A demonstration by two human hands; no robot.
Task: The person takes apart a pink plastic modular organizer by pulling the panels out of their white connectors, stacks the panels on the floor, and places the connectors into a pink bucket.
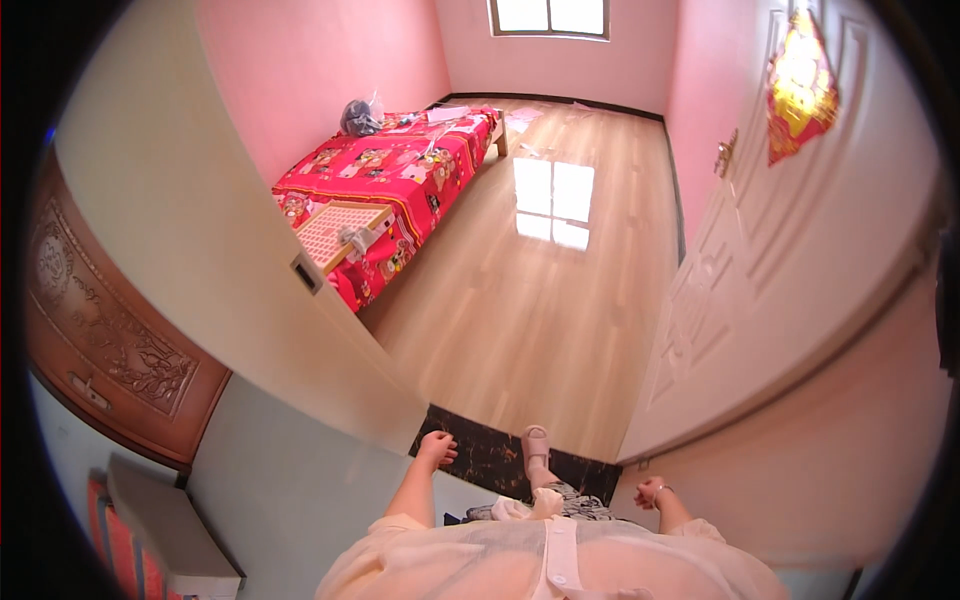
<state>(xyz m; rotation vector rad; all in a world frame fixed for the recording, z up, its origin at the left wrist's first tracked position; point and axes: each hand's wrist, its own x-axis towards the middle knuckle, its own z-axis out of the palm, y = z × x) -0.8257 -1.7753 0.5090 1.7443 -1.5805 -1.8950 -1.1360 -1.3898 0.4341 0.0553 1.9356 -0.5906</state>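
Observation:
My left hand (438, 448) hangs in front of the left door jamb, over the black threshold, its fingers loosely curled and nothing seen in them. On the other side, my right hand (654, 493) is low beside the open white door (730, 270), also curled in, with a thin band at the wrist. Neither hand touches anything. Between them, a foot in a pale pink slipper (536, 445) steps onto the dark marbled threshold (490, 455).
Beyond the doorway, a bed (400, 170) with a red patterned cover lines the left wall, bearing a wooden-framed board (335, 230) and a bag (361, 117). Wood flooring (520, 320) reaches the window (549, 15). A carved brown door (110, 310) is at left.

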